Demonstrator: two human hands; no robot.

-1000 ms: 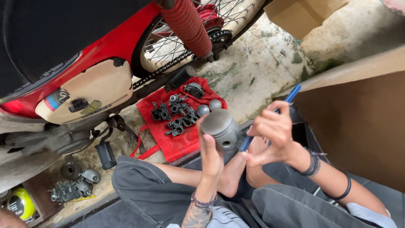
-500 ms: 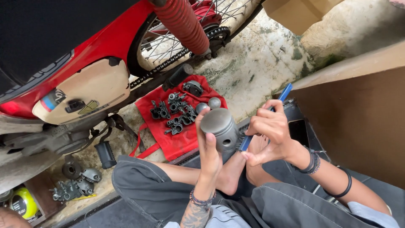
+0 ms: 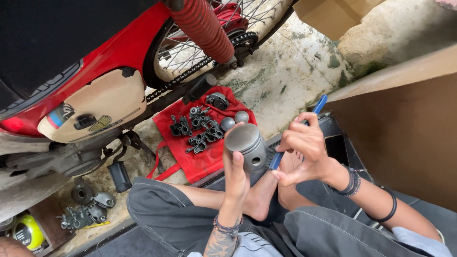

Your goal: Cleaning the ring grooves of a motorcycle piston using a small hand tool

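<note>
Seen from the head camera, the person sits on the ground with knees drawn up and bare feet together beside a red motorcycle; the left hand is clenched around the skirt of a grey metal piston, thumb and fingers on its sides, holding it upright with its flat, dull crown turned toward the camera and the pin hole showing on its side; the piston sits above the feet, between the two hands. Just to its right, the right hand grasps a blue-handled tool in a pinch of thumb and fingers; the blue handle sticks up past the fingers, and its lower end reaches the side of the piston, though whether it touches cannot be told. Black bands circle the right wrist and forearm; a beaded band sits on the left wrist.

Beyond the piston, a red cloth lies on the concrete floor, carrying a cluster of small dark metal parts and two round grey pieces; the motorcycle's spoked rear wheel, chain and red shock spring stand behind it. More grey engine parts lie at lower left, well apart from the hands; a brown cardboard panel stands at right.
</note>
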